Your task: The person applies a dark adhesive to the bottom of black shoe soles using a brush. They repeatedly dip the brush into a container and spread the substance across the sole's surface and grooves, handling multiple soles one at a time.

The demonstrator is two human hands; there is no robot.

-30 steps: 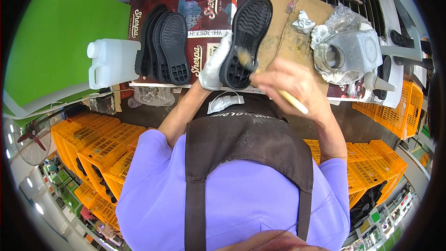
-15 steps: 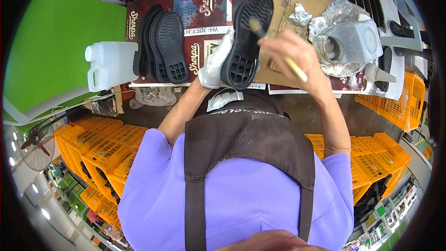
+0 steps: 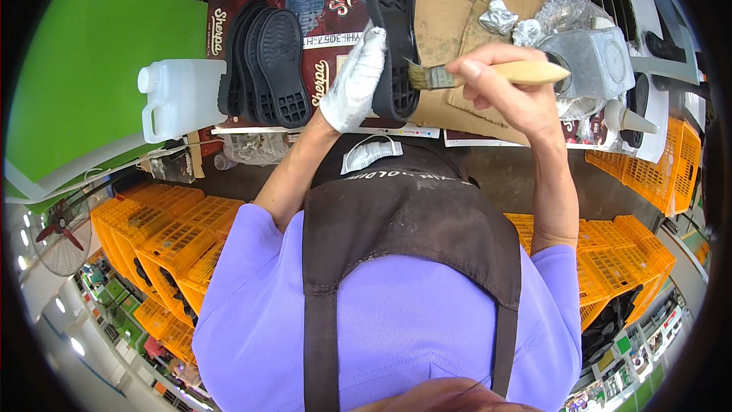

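Observation:
My left hand (image 3: 353, 84), in a white glove, grips a black shoe sole (image 3: 392, 30) by its edge and holds it upright with the treaded side toward me. A flat paintbrush (image 3: 488, 73) with a pale wooden handle is clasped in my bare right hand (image 3: 509, 85). Its bristles touch the sole's right edge near the lower end. Both hands are raised over the cardboard-covered bench (image 3: 450, 23).
A stack of black soles (image 3: 263, 65) lies on a dark red box lid left of the held sole. A white plastic jug (image 3: 181, 97) stands further left. A foil-wrapped grey container (image 3: 587, 53) sits at the right. Orange crates (image 3: 164, 244) flank me below.
My right hand has swung the brush from pointing up along the sole to lying level, bristles now at the sole's lower right edge. The sole has turned more edge-on and moved higher.

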